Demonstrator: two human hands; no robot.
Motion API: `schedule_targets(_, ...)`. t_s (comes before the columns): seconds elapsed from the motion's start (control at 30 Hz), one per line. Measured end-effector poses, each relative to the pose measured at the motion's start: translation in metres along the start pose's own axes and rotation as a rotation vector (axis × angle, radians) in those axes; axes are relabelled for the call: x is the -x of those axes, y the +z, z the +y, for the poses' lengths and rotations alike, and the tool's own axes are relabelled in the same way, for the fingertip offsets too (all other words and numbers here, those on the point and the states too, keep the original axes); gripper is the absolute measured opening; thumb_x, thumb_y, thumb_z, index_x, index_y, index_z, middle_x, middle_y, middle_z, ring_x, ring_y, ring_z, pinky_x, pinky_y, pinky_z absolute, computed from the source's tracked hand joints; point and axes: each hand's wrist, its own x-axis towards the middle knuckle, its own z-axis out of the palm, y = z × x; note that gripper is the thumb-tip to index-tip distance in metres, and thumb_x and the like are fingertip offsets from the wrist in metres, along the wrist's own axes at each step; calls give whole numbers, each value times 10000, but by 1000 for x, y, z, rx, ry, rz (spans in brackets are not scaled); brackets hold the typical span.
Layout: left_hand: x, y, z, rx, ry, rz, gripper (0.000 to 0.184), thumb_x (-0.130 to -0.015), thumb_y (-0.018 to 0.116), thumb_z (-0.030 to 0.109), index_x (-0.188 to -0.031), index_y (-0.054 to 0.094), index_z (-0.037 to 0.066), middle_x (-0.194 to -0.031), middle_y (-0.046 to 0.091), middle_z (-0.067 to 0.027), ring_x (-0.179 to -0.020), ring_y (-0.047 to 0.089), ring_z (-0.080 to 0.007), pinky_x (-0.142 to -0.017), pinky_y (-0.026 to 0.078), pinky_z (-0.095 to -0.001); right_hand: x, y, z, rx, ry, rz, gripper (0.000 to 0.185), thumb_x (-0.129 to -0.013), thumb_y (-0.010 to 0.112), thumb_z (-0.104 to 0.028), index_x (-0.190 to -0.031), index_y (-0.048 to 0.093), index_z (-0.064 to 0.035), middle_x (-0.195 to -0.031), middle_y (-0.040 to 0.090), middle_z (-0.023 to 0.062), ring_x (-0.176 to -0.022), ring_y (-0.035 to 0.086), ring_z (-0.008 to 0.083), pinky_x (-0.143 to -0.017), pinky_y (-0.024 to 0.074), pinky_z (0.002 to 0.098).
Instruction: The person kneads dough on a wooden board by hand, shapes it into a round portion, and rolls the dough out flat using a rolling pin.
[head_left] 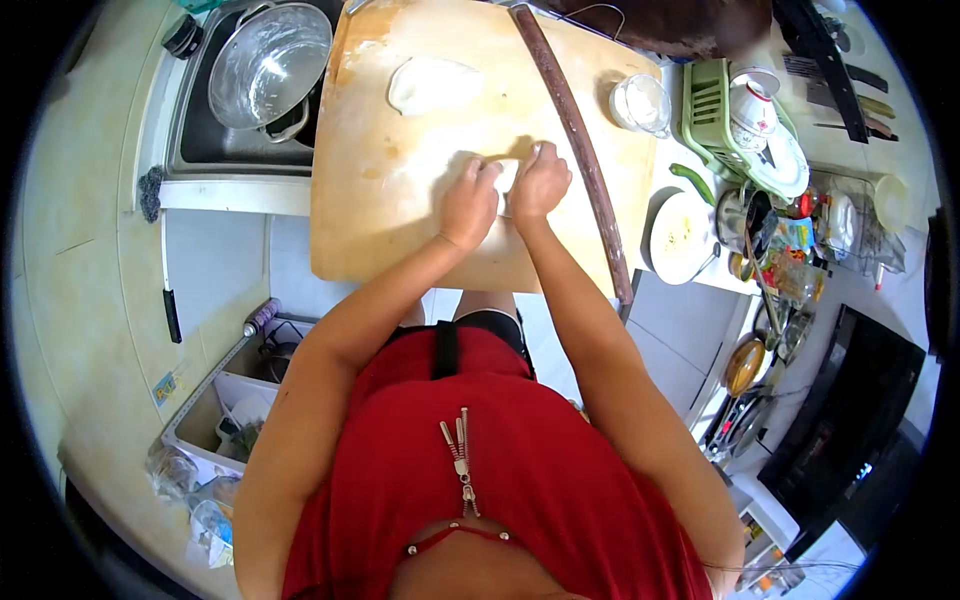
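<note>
Both my hands grip a small piece of white dough (507, 185) low over the wooden board (380, 230). My left hand (470, 203) has its fingers curled on the dough's left side. From the right, my right hand (541, 183) closes on the same piece, and most of it is hidden by my fingers. Farther back on the board lies a flattened round of white dough (432, 85). A long dark rolling pin (575, 135) rests along the board's right part, its near end at the front edge.
A glass jar of white powder (640, 104) stands at the board's right. Beyond it are a green dish rack (708, 105), a white plate (682, 238) and a green pepper (692, 182). At left, a metal pot (270, 65) sits in the sink (230, 155).
</note>
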Motion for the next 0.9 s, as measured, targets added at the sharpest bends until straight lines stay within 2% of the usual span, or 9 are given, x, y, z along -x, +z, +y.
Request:
schedule_targets(0.1, -7, 10, 13, 168, -259, 241, 257, -854, 647, 70, -1105, 637, 12, -1164, 623, -191, -993, 636, -409, -902, 510, -466, -36, 18, -7, 46, -132, 38, 143, -938, 593, -199, -921, 653, -70, -792, 680, 137, -804, 623, 336, -785, 441, 465)
schedule_targets(0.2, -23, 23, 10, 277, -518, 111, 296, -887, 660, 115, -1143, 600, -20, -1144, 639, -217, -1025, 619, -421, -938, 484, -470, -66, 30, -15, -37, -124, -12, 197, -948, 589, -230, -959, 673, -53, -835, 697, 155, -823, 640, 346, -799, 465, 478)
schedule_targets(0.33, -29, 8, 12, 170, -230, 142, 293, -866, 682, 116, -1119, 611, -15, -1098, 640, -217, -1031, 613, -426, -911, 492, -487, -67, 43, 4, -396, 151, -272, 322, -977, 542, -287, -1021, 701, -11, -950, 714, 219, -905, 658, 393, -848, 493, 477)
schedule_targets(0.4, -27, -12, 11, -7, 10, 57, 235, -841, 664, 78, -1069, 648, 25, -1122, 629, -186, -1028, 630, -399, -875, 527, -467, -52, 29, 14, -939, 521, -570, 372, -989, 478, -291, -1049, 705, -2, -1050, 699, 271, -1001, 650, 435, -913, 483, 486)
schedule_targets(0.5, -8, -12, 6, -115, 325, -37, 253, -814, 649, 41, -1062, 682, 81, -1166, 623, -153, -1024, 652, -356, -838, 559, -436, -5, -21, 3, -411, 256, -247, 250, -973, 544, -229, -994, 677, -19, -920, 704, 211, -859, 647, 388, -802, 481, 487)
schedule_targets(0.6, -11, -4, 4, -57, 270, 21, 264, -824, 632, 58, -1079, 676, 113, -1179, 627, -139, -966, 652, -375, -817, 554, -458, -2, -18, 0, -95, 157, -136, 202, -970, 576, -227, -951, 647, -39, -839, 693, 171, -783, 629, 342, -750, 477, 447)
schedule_targets(0.73, -20, 4, -2, -51, -44, 242, 412, -856, 701, 125, -1231, 590, -3, -1217, 623, -204, -1025, 653, -363, -846, 551, -406, -56, 27, -19, -114, -37, 36, 175, -972, 559, -222, -931, 636, -71, -837, 695, 151, -846, 636, 327, -811, 468, 462)
schedule_targets(0.8, -26, 4, 0, 414, -443, 27, 493, -871, 735, 180, -1251, 538, -63, -1223, 619, -222, -1039, 642, -305, -881, 531, -403, -68, 29, -22, -161, -90, 58, 167, -976, 546, -215, -923, 633, -82, -841, 693, 132, -858, 636, 313, -817, 467, 463)
schedule_targets(0.9, -35, 9, 0, 574, -549, -71, 429, -882, 690, 109, -1255, 549, -49, -1159, 627, -194, -983, 641, -307, -861, 530, -423, -68, 16, -17, -289, 124, -299, 266, -990, 506, -297, -976, 653, -75, -939, 716, 178, -955, 664, 350, -866, 492, 463)
